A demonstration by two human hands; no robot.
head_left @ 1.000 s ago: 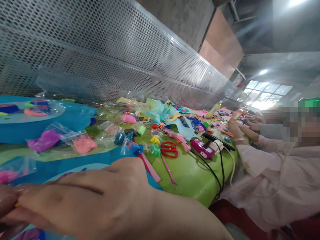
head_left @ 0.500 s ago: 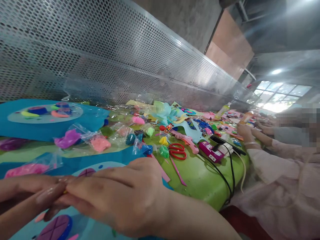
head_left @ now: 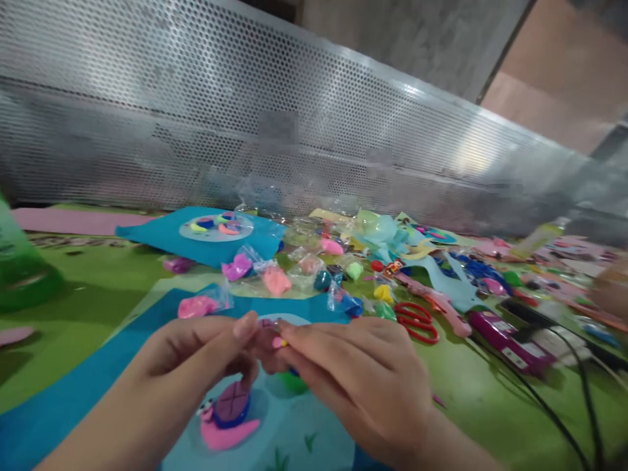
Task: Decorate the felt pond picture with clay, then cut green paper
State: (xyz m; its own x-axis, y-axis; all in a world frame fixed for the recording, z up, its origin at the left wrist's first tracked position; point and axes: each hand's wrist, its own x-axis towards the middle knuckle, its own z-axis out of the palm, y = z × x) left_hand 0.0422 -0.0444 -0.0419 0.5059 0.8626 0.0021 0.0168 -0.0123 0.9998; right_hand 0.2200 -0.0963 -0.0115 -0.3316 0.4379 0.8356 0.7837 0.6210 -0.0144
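My left hand (head_left: pixel 203 356) and my right hand (head_left: pixel 366 373) meet fingertip to fingertip over the craft sheet. A small pink and yellow clay piece (head_left: pixel 280 342) shows between the fingertips, pinched by my right thumb and fingers. The left fingers are closed against its other side, and parts of it are hidden. Below lies a blue sheet (head_left: pixel 142 356) with a light blue panel (head_left: pixel 294 438). A clay snail (head_left: pixel 230 409) with a purple shell and pink body lies on that panel, beside the left fingers. Another green and blue clay shape (head_left: pixel 293 383) is partly covered by my right hand.
Bagged clay lumps, including a salmon one (head_left: pixel 276 279), lie behind the sheet. Red scissors (head_left: pixel 417 322), a pink glue gun (head_left: pixel 449 311) and a purple device (head_left: pixel 510 341) with cables are to the right. A green bottle (head_left: pixel 24 268) stands left; a perforated metal panel (head_left: pixel 220 124) runs behind.
The view has swung right-to-left, bringing the green bottle in and most of the other person out. Both hands now appear nearer the middle, still together, with the small clay piece more visible.
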